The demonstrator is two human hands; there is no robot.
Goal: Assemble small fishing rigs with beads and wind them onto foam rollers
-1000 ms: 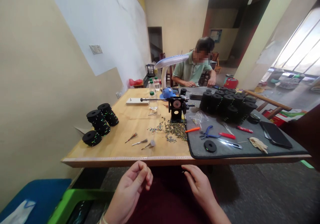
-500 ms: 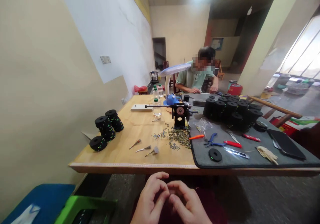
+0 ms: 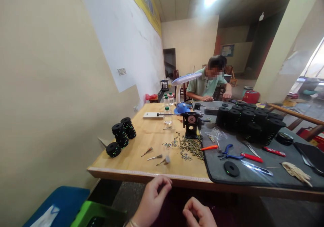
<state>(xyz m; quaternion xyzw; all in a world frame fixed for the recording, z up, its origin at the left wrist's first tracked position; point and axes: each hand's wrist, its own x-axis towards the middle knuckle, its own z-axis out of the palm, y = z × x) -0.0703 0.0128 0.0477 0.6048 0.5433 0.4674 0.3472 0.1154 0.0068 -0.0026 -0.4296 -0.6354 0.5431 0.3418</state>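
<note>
The left hand (image 3: 156, 195) and right hand (image 3: 198, 214), touching half a second ago, have parted.
Both curl their fingers; whether either pinches anything, I cannot tell. The nearest tufted stick (image 3: 165, 160) lies on the table (image 3: 134, 149), just ahead of the left hand, the closer one, its long axis slanting away rightward. Farther back, a bottle (image 3: 167, 119) holds clear liquid; a plastic bag's (image 3: 219, 133) contents are unclear.

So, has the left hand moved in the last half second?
Yes: the left hand shifted left and nearer the table, judged against the near-left corner of the grey mat.
</note>
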